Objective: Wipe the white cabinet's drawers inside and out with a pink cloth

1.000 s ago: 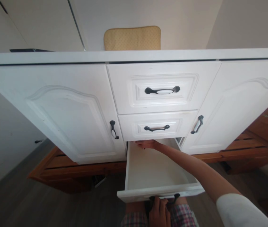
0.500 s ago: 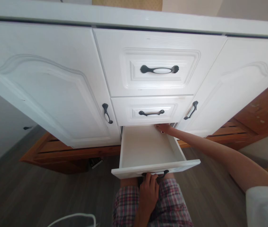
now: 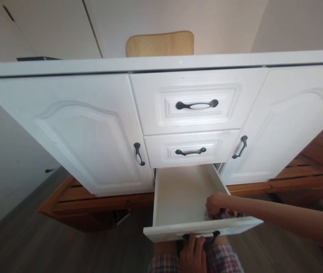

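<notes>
On the left I see a white cabinet door (image 3: 84, 140) with a dark pull, shut. Next comes the bottom drawer (image 3: 178, 193), pulled out over the grey floor (image 3: 64, 246). My left hand (image 3: 193, 254) is wrapped around the drawer's handle (image 3: 201, 237) from below. Further right, my right hand (image 3: 216, 203) reaches inside the drawer near its front right corner, fingers curled on a patterned cloth (image 3: 225, 215), mostly hidden behind the front panel.

Soft daylight, sharp, wide-angle edge distortion
</notes>
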Action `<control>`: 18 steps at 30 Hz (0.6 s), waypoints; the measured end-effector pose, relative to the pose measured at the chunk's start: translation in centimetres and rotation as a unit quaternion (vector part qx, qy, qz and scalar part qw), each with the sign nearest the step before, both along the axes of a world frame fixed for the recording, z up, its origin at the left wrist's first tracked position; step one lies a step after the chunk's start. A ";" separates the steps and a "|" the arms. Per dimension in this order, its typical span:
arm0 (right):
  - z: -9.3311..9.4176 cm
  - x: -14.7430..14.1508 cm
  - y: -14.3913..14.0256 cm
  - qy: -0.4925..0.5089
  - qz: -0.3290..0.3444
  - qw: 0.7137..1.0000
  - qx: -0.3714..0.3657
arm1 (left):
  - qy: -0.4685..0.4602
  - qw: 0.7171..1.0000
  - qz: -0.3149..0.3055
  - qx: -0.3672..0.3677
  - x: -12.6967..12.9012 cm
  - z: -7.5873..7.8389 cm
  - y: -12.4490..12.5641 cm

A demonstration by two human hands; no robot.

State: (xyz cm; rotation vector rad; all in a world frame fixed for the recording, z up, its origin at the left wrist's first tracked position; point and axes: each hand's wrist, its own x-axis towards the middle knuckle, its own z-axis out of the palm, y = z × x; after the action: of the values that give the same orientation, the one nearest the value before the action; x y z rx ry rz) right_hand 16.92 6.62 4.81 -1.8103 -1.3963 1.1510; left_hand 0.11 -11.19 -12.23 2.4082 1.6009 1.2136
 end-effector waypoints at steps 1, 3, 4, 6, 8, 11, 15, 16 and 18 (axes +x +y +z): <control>0.0 0.0 -0.4 -0.043 0.056 0.997 -0.029 | 0.005 1.000 0.004 0.002 0.0 0.4 -0.1; 0.2 -0.4 -1.0 -0.110 0.169 0.977 -0.071 | 0.011 1.000 0.010 0.000 0.1 1.7 -0.4; 0.3 -1.0 -1.1 -0.133 0.223 0.962 -0.084 | 0.011 1.000 0.011 -0.002 0.1 2.4 -0.5; 0.9 -3.1 -0.9 -0.159 0.312 0.932 -0.096 | 0.011 1.000 0.014 -0.011 0.1 3.8 -0.6; 1.8 -6.4 -0.5 -0.171 0.397 0.898 -0.081 | 0.015 1.000 0.015 -0.018 0.1 4.7 -0.5; 3.2 -12.1 0.0 -0.179 0.543 0.820 0.030 | 0.033 0.999 0.013 -0.017 0.0 5.0 -0.3; 4.7 -15.2 0.1 -0.148 0.596 0.784 0.093 | 0.060 0.998 0.034 -0.001 0.0 4.1 -0.3; 5.2 -14.7 0.1 -0.125 0.587 0.796 0.081 | 0.061 0.997 0.045 0.010 0.1 3.8 -0.3; 6.4 -12.3 0.0 -0.038 0.545 0.834 0.072 | 0.069 0.996 0.057 0.028 0.0 3.2 -0.4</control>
State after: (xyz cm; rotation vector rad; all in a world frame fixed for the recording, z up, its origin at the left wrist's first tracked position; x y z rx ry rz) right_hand 4.66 6.58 11.18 -0.8502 -2.6067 1.3912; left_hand 0.13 -11.56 -9.02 2.5177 1.7868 1.1456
